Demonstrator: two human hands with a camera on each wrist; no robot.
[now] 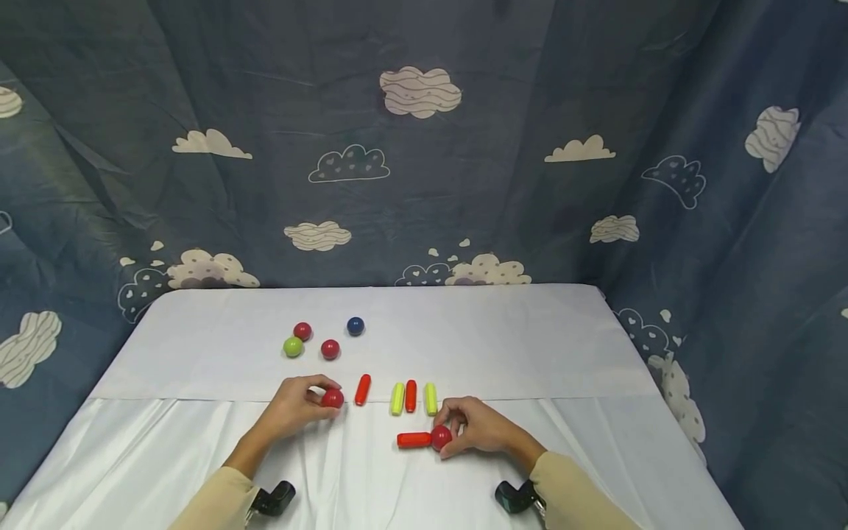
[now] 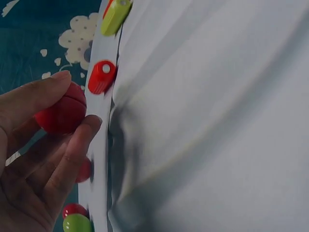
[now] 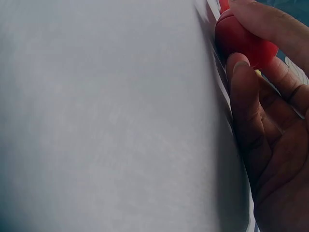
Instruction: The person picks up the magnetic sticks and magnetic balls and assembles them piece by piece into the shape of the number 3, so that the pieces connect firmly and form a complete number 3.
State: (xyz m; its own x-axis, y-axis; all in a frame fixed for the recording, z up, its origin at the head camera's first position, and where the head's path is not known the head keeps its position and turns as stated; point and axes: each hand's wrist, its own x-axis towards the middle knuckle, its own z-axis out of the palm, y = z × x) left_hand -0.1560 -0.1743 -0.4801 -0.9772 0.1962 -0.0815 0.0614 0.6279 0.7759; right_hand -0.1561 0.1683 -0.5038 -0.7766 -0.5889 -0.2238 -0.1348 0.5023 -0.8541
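Observation:
My left hand (image 1: 296,403) pinches a red ball (image 1: 333,398) between thumb and fingers; the left wrist view shows the same ball (image 2: 63,111) with a seam line round it. At the front middle, my right hand (image 1: 482,425) grips another red ball (image 1: 441,438) low at the cloth. This ball meets the right end of a short red stick (image 1: 414,440) lying sideways; whether the two are joined I cannot tell. In the right wrist view the fingers wrap the ball (image 3: 244,41), and only a sliver of red shows beyond it.
Behind the hands lie a red stick (image 1: 362,390), a yellow-green stick (image 1: 397,399), a second red stick (image 1: 411,396) and another yellow-green stick (image 1: 431,399). Farther back left are two red balls (image 1: 330,350), a green ball (image 1: 293,347) and a blue ball (image 1: 355,326). White cloth (image 1: 530,338) covers the table.

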